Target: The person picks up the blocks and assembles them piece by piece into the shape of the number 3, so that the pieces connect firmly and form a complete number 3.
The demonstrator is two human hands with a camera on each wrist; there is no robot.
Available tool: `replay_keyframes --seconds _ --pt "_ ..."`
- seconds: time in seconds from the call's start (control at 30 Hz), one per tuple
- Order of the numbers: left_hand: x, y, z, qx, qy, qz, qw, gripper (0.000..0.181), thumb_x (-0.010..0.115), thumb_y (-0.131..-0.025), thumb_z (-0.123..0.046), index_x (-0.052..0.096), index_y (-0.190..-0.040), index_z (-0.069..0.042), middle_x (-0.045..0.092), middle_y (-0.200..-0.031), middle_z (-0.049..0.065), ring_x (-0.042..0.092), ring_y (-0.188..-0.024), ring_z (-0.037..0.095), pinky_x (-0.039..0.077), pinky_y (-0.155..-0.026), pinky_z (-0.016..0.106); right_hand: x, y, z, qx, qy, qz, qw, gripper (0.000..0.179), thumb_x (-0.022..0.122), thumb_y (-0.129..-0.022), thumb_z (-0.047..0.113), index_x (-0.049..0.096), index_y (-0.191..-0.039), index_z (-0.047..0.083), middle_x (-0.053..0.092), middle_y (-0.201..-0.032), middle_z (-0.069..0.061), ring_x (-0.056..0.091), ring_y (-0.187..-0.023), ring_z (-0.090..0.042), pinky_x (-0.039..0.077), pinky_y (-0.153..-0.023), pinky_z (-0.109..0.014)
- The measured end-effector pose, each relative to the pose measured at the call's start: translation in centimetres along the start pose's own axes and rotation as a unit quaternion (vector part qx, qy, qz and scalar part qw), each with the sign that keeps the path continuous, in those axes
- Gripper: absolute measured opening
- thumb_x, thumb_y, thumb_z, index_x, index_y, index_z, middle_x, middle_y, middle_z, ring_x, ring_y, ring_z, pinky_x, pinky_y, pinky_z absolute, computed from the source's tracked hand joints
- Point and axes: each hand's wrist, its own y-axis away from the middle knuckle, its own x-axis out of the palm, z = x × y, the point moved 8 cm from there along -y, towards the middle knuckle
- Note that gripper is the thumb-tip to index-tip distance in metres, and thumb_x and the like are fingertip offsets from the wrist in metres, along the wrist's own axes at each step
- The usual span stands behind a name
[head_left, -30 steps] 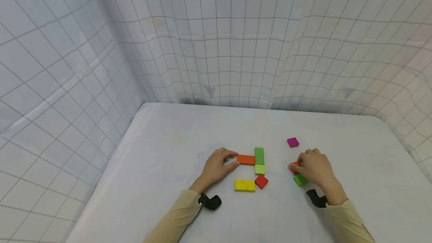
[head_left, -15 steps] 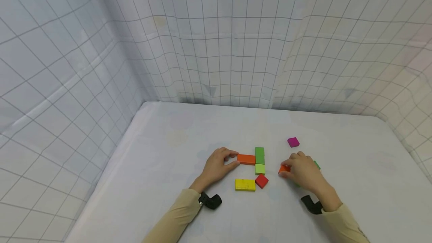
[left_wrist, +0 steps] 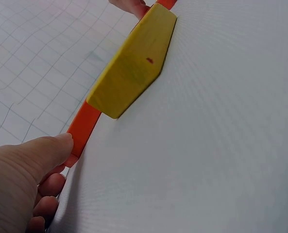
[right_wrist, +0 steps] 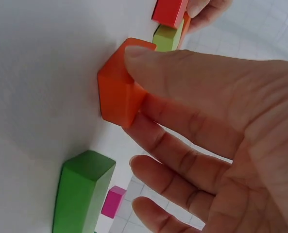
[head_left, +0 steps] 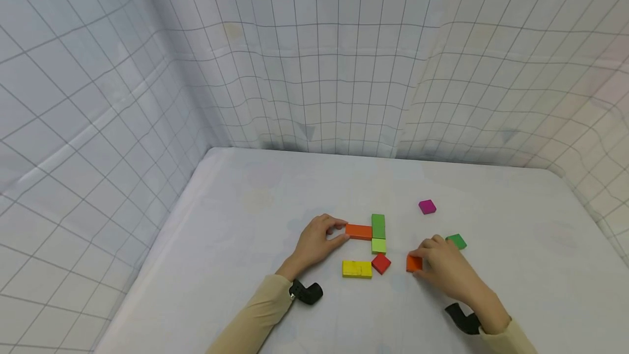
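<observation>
My left hand [head_left: 316,242] pinches the left end of a long orange block [head_left: 358,232], thumb on one side and fingers on the other. The block's right end meets a green block [head_left: 378,226], with a light green block [head_left: 378,246] just below that. My right hand [head_left: 446,267] holds a shorter orange block [head_left: 414,263] between thumb and fingers, right of a red block [head_left: 381,263] and apart from it. In the right wrist view the thumb lies over the orange block [right_wrist: 119,92], hiding part of it; the other fingers are spread loosely.
A yellow block [head_left: 357,269] lies beside the red one, nearer me. Toward the right are a green block [head_left: 457,241] and a magenta block [head_left: 427,206]. In the right wrist view a green block [right_wrist: 80,194] stands close to the fingers. A white cloth [head_left: 275,190] covers the table.
My right hand has carried the short orange block leftward, then nearer me. A green block behind that hand has come into view. My left hand stays on the long orange block.
</observation>
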Motion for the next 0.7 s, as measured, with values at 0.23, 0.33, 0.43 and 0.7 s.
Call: replay_keyframes --seconds 0.23,0.33,0.43,0.7 --pt "0.0 0.0 -0.1 0.001 0.003 0.001 1.0000 0.033 0.069 -0.088 -0.034 0.068 -0.115 -0.017 0.057 -0.095 -0.007 0.047 -0.080 0.009 0.041 -0.070 0.025 0.5 1.0 1.6 0.004 -0.041 0.059 0.9974 0.030 0.087 -0.067 0.024 0.076 -0.093 0.016 0.056 -0.082 0.011 0.048 -0.084 -0.014 0.043 -0.075 -0.037" --pt "0.1 -0.1 0.0 0.000 -0.001 0.003 1.0000 0.033 0.069 -0.088 -0.035 0.068 -0.116 -0.017 0.057 -0.095 -0.008 0.046 -0.079 0.008 0.041 -0.070 0.024 0.7 1.3 2.7 -0.019 -0.056 0.070 0.9958 0.029 0.087 -0.066 0.025 0.076 -0.092 0.019 0.055 -0.082 0.014 0.047 -0.084 -0.012 0.044 -0.074 -0.036" --pt "0.1 -0.1 0.0 -0.001 -0.001 0.004 1.0000 0.033 0.069 -0.088 -0.034 0.068 -0.116 -0.017 0.057 -0.095 -0.008 0.046 -0.079 0.008 0.041 -0.070 0.024 0.8 1.4 4.0 -0.046 -0.065 0.073 0.9941 0.028 0.087 -0.066 0.026 0.075 -0.090 0.018 0.056 -0.081 0.015 0.047 -0.082 -0.010 0.043 -0.072 -0.035" --pt "0.1 -0.1 0.1 0.002 -0.002 0.003 1.0000 0.033 0.069 -0.088 -0.035 0.068 -0.116 -0.017 0.058 -0.096 -0.007 0.047 -0.080 0.009 0.041 -0.070 0.025 1.8 0.6 7.8 -0.122 -0.079 0.080 0.9862 0.025 0.085 -0.070 0.029 0.073 -0.087 0.015 0.058 -0.081 0.014 0.046 -0.079 -0.008 0.044 -0.072 -0.033"
